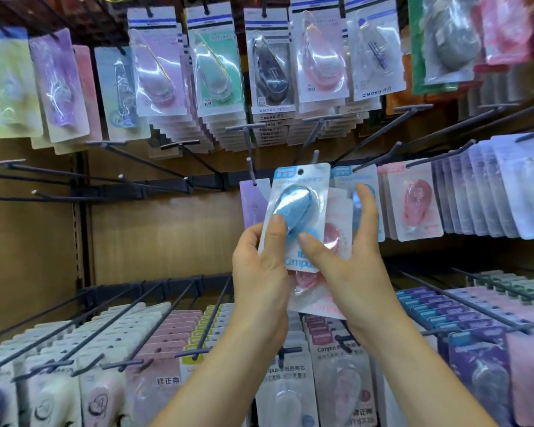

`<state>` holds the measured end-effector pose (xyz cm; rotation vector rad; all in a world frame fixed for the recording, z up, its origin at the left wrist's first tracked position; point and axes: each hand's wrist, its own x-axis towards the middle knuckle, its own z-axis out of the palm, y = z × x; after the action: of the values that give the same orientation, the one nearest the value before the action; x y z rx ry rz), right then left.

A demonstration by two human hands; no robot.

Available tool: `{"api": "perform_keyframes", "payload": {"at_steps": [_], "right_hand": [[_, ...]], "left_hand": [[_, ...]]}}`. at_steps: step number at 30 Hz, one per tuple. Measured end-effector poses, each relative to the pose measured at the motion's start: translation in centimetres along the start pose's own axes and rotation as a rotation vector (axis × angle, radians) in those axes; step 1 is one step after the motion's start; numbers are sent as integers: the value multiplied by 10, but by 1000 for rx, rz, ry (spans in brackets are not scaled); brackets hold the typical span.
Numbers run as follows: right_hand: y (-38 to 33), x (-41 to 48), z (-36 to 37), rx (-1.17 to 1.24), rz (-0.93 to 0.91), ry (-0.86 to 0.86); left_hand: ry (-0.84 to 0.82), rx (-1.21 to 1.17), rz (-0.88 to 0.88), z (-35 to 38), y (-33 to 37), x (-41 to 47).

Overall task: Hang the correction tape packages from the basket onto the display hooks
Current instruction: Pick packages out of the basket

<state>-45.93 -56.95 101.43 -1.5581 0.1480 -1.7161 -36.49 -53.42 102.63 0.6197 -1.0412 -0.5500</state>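
Item: blue Campus package (pixel 293 211), correction tape under a clear blister on a printed card.
Location: held up in front of the middle row of display hooks, front of a hand-held stack, with pink packages (pixel 335 238) directly behind it. Basket not in view.
Left hand (pixel 259 266): grips the blue package's lower left, thumb on the blister face, fingers hidden behind.
Right hand (pixel 349 260): pinches the stack, thumb across the blue card's lower front, fingers reaching up behind the pink packages.
Hang hole (pixel 300 171): round, top centre of the card, unobstructed, not yet on any hook.
Nearby hooks: bare hook tip (pixel 249 163) just up-left. A lilac package (pixel 253 204) hangs below it. A matching blue package (pixel 344 180) hangs just right, likely the correct peg.
Handling (judged): light. The card is stiff enough to steer but would bend if squeezed. The blister is glossy and probably slippery and dentable.
Grip advice: hold the card edges low, keeping the top clear.
Risk: the pink packages could slide out while the blue one is peeled away.
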Motion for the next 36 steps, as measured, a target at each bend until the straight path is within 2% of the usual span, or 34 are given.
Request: {"api": "perform_keyframes", "payload": {"at_steps": [4,8,11,16,19,23,27,30,36], "right_hand": [[-1,-4,-3,181,-29,77],[-9,-5,-6,310,82,-46],[-11,-7,-14,311,174,-61],[-21,-8,-29,193,176,-46],[-30,-10,-43,110,133,-3],[-41,-11,-68,-218,-7,161],[-51,-14,-91,-383,-121,281],[-55,-16,-103,-417,-145,333],[-62,-22,-113,-415,-147,341]], "left_hand": [[13,-78,0,7,1,-6],[-63,-177,-117,8,7,-7],[-117,-156,-170,5,7,-5],[-191,-128,-211,-3,5,-4],[-286,-27,-200,-8,7,-2],[-388,176,-145,-10,14,1],[-440,401,8,10,19,4],[-435,417,30,32,20,7],[-381,311,-56,62,17,9]]}}
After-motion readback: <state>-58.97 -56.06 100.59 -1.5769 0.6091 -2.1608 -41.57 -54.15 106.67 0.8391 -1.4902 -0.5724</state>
